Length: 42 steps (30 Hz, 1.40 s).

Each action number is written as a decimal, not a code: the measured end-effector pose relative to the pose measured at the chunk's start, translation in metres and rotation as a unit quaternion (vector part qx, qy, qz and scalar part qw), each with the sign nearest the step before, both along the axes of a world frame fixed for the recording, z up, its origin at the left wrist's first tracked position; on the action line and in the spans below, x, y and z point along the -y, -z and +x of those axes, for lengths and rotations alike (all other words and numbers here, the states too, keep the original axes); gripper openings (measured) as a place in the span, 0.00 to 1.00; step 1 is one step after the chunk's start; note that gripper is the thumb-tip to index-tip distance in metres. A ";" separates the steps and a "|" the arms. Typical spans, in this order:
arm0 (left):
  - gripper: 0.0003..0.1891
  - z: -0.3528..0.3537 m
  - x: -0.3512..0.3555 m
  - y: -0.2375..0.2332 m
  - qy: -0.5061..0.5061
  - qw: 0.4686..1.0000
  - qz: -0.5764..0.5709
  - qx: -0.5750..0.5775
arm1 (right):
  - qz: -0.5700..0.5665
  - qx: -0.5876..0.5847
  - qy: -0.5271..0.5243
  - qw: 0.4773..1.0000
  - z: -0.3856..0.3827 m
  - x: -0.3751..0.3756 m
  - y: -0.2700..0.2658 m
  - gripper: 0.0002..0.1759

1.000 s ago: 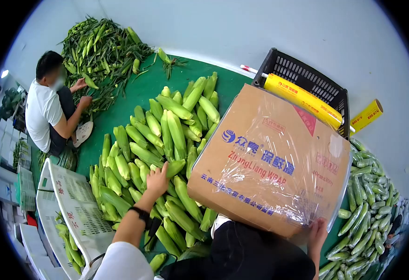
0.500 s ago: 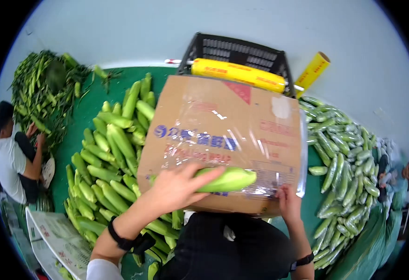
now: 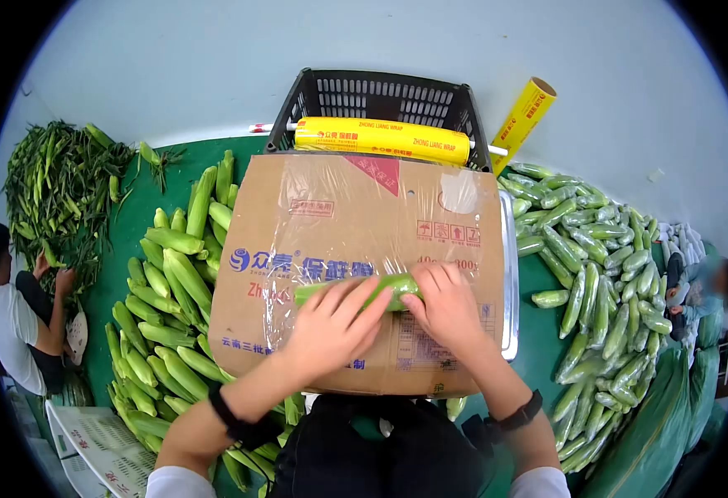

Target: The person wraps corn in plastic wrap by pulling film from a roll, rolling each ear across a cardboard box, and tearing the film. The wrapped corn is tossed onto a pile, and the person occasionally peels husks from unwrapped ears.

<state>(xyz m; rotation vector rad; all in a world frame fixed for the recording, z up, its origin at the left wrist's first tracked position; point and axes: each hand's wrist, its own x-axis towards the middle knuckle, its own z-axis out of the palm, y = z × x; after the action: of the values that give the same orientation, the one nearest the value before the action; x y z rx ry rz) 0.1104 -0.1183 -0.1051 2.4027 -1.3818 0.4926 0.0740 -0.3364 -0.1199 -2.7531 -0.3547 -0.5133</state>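
Note:
A green ear of corn in its husk (image 3: 397, 289) lies across the cardboard box (image 3: 298, 224), on clear plastic film. My left hand (image 3: 331, 319) presses on the corn's left part with its fingers bent over it. At the corn's right end, my right hand (image 3: 447, 303) is closed round it. Behind the box a yellow roll of wrap (image 3: 381, 139) rests on a rod across the black crate (image 3: 393, 87). The film covers the printed top of the box.
Unwrapped corn (image 3: 173, 324) is heaped at the left, wrapped corn (image 3: 600, 307) at the right. A yellow tube (image 3: 526, 120) leans beside the crate. White crates (image 3: 102, 440) stand front left. One person (image 3: 19, 319) sits far left by husks (image 3: 57, 191), another (image 3: 704, 290) far right.
The corn has moved from above the box down onto the film. My right hand has left the box's right edge and taken hold of the corn. The view has shifted slightly.

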 end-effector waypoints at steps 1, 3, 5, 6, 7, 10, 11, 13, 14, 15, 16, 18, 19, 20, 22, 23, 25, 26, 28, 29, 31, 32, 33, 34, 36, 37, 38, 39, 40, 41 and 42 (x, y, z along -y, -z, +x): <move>0.26 -0.014 -0.017 0.003 -0.017 1.000 -0.019 0.012 | 0.002 -0.002 0.011 1.000 0.001 0.000 0.003 0.17; 0.20 -0.030 -0.052 0.024 -0.121 0.989 0.050 -0.061 | 0.012 -0.006 0.031 0.999 0.005 -0.004 0.008 0.17; 0.18 -0.014 -0.091 0.038 -0.127 0.981 0.068 -0.129 | 0.019 0.004 0.043 0.999 0.008 -0.006 0.013 0.16; 0.18 -0.011 -0.102 0.042 -0.132 0.975 0.074 -0.164 | 0.020 0.007 0.047 0.999 0.008 -0.006 0.015 0.16; 0.15 0.001 -0.096 0.031 -0.128 0.985 0.001 -0.118 | 0.017 0.006 0.046 0.999 0.007 -0.006 0.015 0.15; 0.05 0.065 -0.038 -0.047 -0.099 0.987 -0.122 0.037 | 0.006 0.034 0.050 0.998 0.015 -0.004 0.011 0.13; 0.03 0.086 -0.021 -0.039 -0.071 0.994 -0.082 0.000 | 0.006 0.027 0.046 0.999 0.018 -0.004 0.010 0.12; 0.05 0.101 0.011 0.007 -0.057 0.992 0.056 -0.093 | -0.001 0.013 0.037 0.999 0.022 -0.002 0.008 0.12; 0.07 0.098 0.022 0.023 -0.068 0.975 0.153 -0.147 | 0.005 0.004 0.036 0.999 0.023 0.001 0.007 0.12; 0.10 0.086 0.021 0.016 -0.034 0.989 0.079 -0.124 | 0.011 -0.007 0.036 0.999 0.023 0.005 0.007 0.12; 0.08 0.072 0.019 0.000 -0.032 0.975 0.127 -0.181 | 0.021 -0.021 0.040 0.999 0.020 0.006 0.009 0.11; 0.23 0.015 0.005 -0.020 -0.063 0.914 0.158 -0.369 | 0.020 -0.184 0.050 0.981 0.007 -0.001 0.000 0.11; 0.31 -0.020 -0.007 0.002 -0.047 0.974 0.105 -0.195 | 0.018 -0.267 0.049 0.962 0.003 -0.007 -0.011 0.11; 0.33 -0.022 -0.008 -0.001 -0.054 0.967 0.119 -0.217 | 0.018 -0.362 0.072 0.929 0.004 -0.017 -0.029 0.12; 0.34 -0.015 -0.005 0.002 -0.082 0.966 0.122 -0.211 | 0.045 -0.180 0.043 0.982 0.003 -0.013 -0.014 0.14; 0.34 0.009 0.004 0.009 -0.108 0.972 0.107 -0.178 | 0.054 -0.084 0.025 0.995 0.004 -0.010 -0.010 0.16; 0.34 0.066 0.018 0.018 -0.148 0.978 0.080 -0.119 | -0.038 0.001 -0.066 0.997 0.015 -0.018 -0.014 0.20; 0.34 0.097 0.024 0.018 -0.161 0.980 0.072 -0.094 | -0.082 0.048 -0.109 0.990 0.023 -0.020 -0.018 0.23; 0.35 0.147 0.031 0.015 -0.047 0.993 0.087 -0.057 | -0.095 0.045 -0.104 0.989 0.052 -0.013 -0.017 0.26; 0.36 0.166 0.038 0.012 -0.032 0.982 0.162 -0.095 | -0.100 0.044 -0.103 0.989 0.069 -0.010 -0.014 0.27; 0.39 0.191 0.056 0.008 -0.005 0.936 0.305 -0.174 | -0.128 -0.051 -0.098 0.986 0.099 -0.004 -0.009 0.29; 0.41 0.192 0.059 0.011 -0.017 0.926 0.332 -0.178 | -0.142 -0.101 -0.097 0.980 0.104 -0.004 -0.007 0.30; 0.42 0.194 0.063 0.012 -0.029 0.916 0.358 -0.180 | -0.141 -0.145 -0.094 0.975 0.102 -0.007 -0.011 0.30; 0.43 0.195 0.067 0.013 -0.040 0.905 0.385 -0.180 | -0.139 -0.187 -0.088 0.968 0.097 -0.010 -0.017 0.31; 0.39 0.190 0.063 0.016 -0.022 0.919 0.350 -0.181 | -0.119 -0.203 -0.121 0.964 0.074 -0.013 -0.023 0.33; 0.37 0.189 0.057 0.013 -0.020 0.925 0.335 -0.177 | -0.130 -0.198 -0.155 0.959 0.057 -0.012 -0.031 0.33; 0.36 0.192 0.059 0.005 -0.013 0.888 0.353 -0.294 | -0.140 -0.186 -0.192 0.953 0.039 -0.013 -0.042 0.33; 0.35 0.194 0.060 -0.003 -0.021 0.838 0.367 -0.404 | -0.140 -0.252 -0.209 0.934 0.020 -0.014 -0.054 0.31; 0.34 0.194 0.060 0.002 -0.014 0.831 0.348 -0.434 | -0.141 -0.282 -0.242 0.917 0.003 -0.013 -0.062 0.36; 0.34 0.184 0.064 0.008 -0.005 0.856 0.299 -0.421 | -0.130 -0.280 -0.238 0.921 -0.017 -0.010 -0.055 0.40; 0.33 0.179 0.065 0.021 -0.001 0.896 0.217 -0.389 | -0.070 -0.356 -0.258 0.895 -0.035 0.006 -0.039 0.39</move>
<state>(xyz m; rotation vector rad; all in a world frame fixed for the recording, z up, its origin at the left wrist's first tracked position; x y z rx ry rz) 0.2898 -0.1833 -0.1261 2.4605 -1.1703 -0.7972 0.0389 -0.3424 -0.0812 -2.5797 -0.8995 0.6606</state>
